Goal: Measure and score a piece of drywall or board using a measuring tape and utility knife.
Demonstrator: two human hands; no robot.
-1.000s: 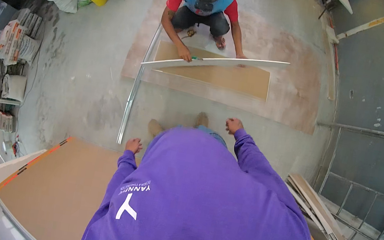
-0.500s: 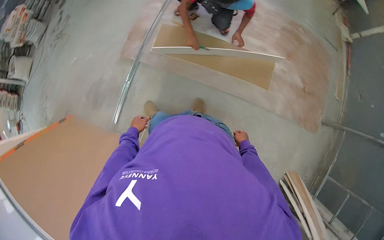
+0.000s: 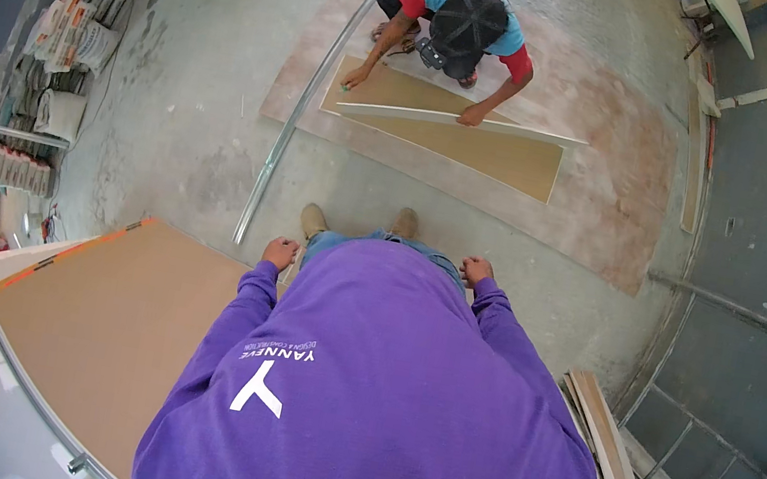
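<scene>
Grey floor; brown board left of hands.

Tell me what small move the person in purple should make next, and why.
Perhaps reach the right hand forward to steady the free end of the long white strip: the crouching co-worker has only one hand at it, while the other hand is at the tan board's far end. Both the right hand and the left hand seem to hold nothing.
</scene>
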